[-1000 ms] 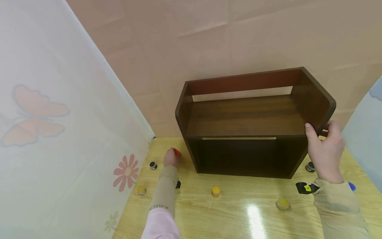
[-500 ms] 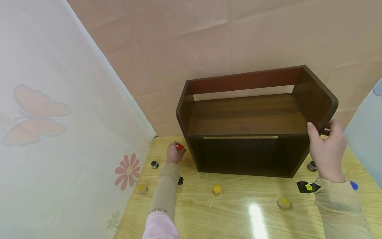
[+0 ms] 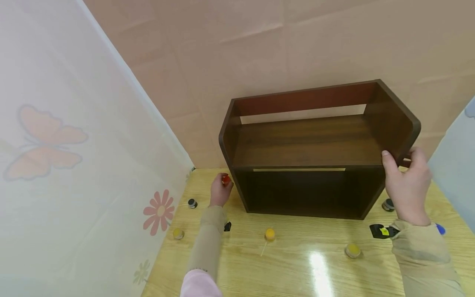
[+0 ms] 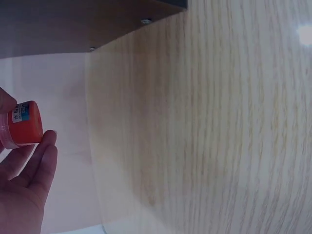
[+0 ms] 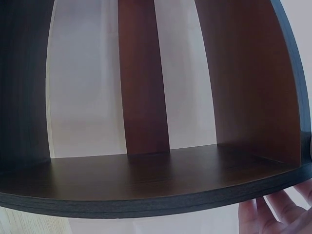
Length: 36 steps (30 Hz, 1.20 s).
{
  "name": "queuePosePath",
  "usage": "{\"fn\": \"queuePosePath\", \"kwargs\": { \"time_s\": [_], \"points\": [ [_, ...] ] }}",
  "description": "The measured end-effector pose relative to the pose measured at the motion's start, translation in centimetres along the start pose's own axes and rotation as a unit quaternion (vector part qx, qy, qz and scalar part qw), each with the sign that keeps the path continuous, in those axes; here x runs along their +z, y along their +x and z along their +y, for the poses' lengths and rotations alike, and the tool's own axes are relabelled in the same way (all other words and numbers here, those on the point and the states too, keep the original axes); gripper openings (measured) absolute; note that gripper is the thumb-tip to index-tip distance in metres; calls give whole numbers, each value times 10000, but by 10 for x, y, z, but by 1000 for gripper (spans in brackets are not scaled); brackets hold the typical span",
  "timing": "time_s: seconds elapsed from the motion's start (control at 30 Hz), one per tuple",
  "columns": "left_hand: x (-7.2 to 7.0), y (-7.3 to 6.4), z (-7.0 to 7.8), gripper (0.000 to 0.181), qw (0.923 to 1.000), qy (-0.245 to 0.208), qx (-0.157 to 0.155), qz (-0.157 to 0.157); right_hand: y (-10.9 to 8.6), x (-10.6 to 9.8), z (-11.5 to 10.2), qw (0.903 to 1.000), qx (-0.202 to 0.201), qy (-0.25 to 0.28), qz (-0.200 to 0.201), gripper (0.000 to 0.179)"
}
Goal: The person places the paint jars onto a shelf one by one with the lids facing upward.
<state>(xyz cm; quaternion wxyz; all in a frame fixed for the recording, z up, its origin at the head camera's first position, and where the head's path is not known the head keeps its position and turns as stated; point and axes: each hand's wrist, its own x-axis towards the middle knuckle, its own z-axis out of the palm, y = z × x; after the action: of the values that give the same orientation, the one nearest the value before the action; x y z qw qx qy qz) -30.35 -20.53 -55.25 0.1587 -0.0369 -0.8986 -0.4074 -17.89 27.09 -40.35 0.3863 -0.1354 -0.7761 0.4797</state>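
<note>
My left hand (image 3: 219, 193) is holding the red jar (image 4: 28, 127) left of the shelf (image 3: 304, 140); my right hand (image 3: 410, 192) is gripping the shelf's right side.

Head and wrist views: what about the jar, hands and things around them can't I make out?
Red jar: left wrist view, one end cut off by the left edge; fine label print too small.
Right hand: right wrist view, fingertips hidden behind the shelf, rest cut off by the right edge.
Blue thing: head view, partly covered by the right sleeve.
Lettering on the left sleeve: head view, too small.
</note>
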Motion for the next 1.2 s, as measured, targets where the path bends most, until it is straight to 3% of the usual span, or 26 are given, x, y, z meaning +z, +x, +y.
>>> {"fn": "queuePosePath", "kwargs": {
  "time_s": [0.17,0.57,0.83,1.07,1.2],
  "points": [
    [-2,-1,6,27,9989,-47,428,158,1,0,-1,10000,14,13,-7,13],
    [-13,-10,23,25,9971,47,696,318,-1,-1,-1,9999,31,-114,-72,17],
    [-18,-18,35,14,9967,-65,748,308,-2,-1,-2,9998,29,-159,-113,18],
    [-18,-24,35,21,9973,22,713,177,-2,-1,-2,9997,32,-198,-144,22],
    [-21,-28,36,22,9966,-27,772,277,-2,0,-1,9997,62,-198,-159,18]
  ]
}}
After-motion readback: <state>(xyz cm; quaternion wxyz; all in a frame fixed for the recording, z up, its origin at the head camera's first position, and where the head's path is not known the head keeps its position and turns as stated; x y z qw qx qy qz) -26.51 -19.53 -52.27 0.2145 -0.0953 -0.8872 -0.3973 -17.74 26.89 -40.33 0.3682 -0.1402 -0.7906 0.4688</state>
